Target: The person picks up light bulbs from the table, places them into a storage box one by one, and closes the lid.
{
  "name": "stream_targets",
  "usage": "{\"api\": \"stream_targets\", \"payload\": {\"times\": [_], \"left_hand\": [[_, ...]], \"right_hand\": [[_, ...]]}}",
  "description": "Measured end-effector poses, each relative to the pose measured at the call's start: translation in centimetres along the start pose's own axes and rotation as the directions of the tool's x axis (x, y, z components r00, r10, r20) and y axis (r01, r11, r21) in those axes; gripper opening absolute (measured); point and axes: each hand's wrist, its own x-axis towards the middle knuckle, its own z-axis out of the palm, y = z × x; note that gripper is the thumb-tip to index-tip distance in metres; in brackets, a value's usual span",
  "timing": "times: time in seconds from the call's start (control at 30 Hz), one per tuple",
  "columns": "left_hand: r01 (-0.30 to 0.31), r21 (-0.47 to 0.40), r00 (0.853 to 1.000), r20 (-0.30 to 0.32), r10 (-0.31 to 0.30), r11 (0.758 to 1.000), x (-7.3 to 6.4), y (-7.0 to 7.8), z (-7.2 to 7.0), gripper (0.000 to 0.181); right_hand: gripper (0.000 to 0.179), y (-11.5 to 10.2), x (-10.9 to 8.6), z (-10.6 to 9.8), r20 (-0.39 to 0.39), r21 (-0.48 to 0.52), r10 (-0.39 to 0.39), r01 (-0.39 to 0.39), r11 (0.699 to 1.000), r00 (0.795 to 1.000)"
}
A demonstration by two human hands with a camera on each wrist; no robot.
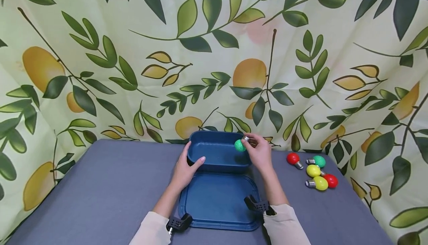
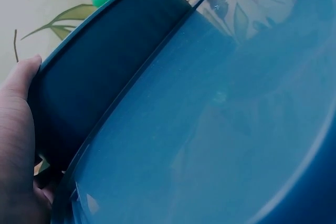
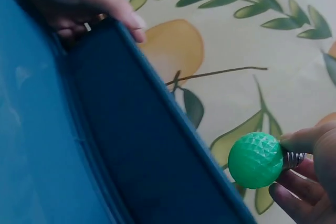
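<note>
My right hand (image 1: 261,155) pinches a green light bulb (image 1: 239,145) by its metal screw base, over the right end of a blue box (image 1: 217,168). Faceted texture covers the bulb's round part, which points left toward the box's inside. At the box's left end, my left hand (image 1: 183,170) grips the wall, thumb at the front rim and fingers around the side. In the right wrist view, the green bulb (image 3: 255,160) appears just beyond the box's rim. A flat blue lid (image 1: 219,200) lies on the table in front of the box, under my forearms.
Several more bulbs lie grouped on the grey table (image 1: 110,185) to the right: a red bulb (image 1: 293,158), a green bulb (image 1: 319,161), two yellow bulbs (image 1: 321,183) and another red bulb (image 1: 331,180). A leaf-patterned cloth (image 1: 214,70) hangs behind the table and along its sides.
</note>
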Motion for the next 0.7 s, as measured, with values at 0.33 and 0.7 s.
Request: {"api": "stream_targets", "payload": {"times": [0.33,0.7], "left_hand": [[0.018,-0.008,1.000,-0.003,-0.018,1.000,0.0,0.1,-0.1,0.087],[0.013,-0.001,1.000,-0.002,-0.013,1.000,0.0,0.2,0.1,0.087]], "right_hand": [[0.026,1.4,-0.4,1.9,0.090,-0.050,-0.015,0.020,0.999,0.996],[0.025,2.0,-0.8,2.5,0.089,-0.155,-0.042,0.055,0.986,0.995]]}}
